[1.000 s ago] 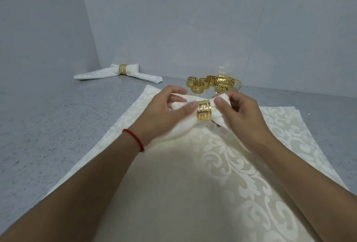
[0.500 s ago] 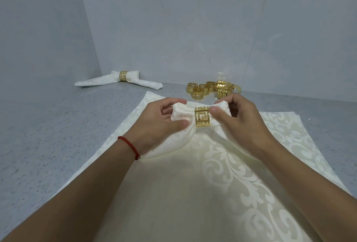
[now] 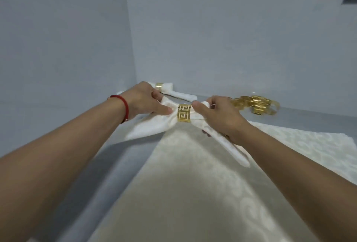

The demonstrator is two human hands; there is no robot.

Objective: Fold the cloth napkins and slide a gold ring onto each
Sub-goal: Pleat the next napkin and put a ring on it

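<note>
Two hands hold a white cloth napkin (image 3: 154,127) up above the surface (image 3: 38,131). The napkin is soft and folded into a long shape, and its two ends hang down like wings, one to the left and one down to the right. A shiny gold ring (image 3: 184,113) sits around the middle of the napkin and squeezes the cloth thin there. The ring is a wide metal band with a square maze pattern cut into it. The left hand (image 3: 144,99) pinches the napkin just left of the ring, with its thumb on the front. A thin red string bracelet (image 3: 125,106) goes around that wrist. The right hand (image 3: 218,114) grips the napkin just right of the ring, and its fingers curl under the cloth, so most of them are hidden. Below the hands lies a cream cloth (image 3: 193,193) spread flat, with a pale swirly leaf pattern; its near edge is cut off by the bottom of the view. At the back, near the wall, lies a finished napkin (image 3: 179,95) with its own gold ring (image 3: 158,86); the left hand hides part of it. To the right sits a pile of spare gold rings (image 3: 257,104), blurry and hard to count. The surface is gray and speckled.
</note>
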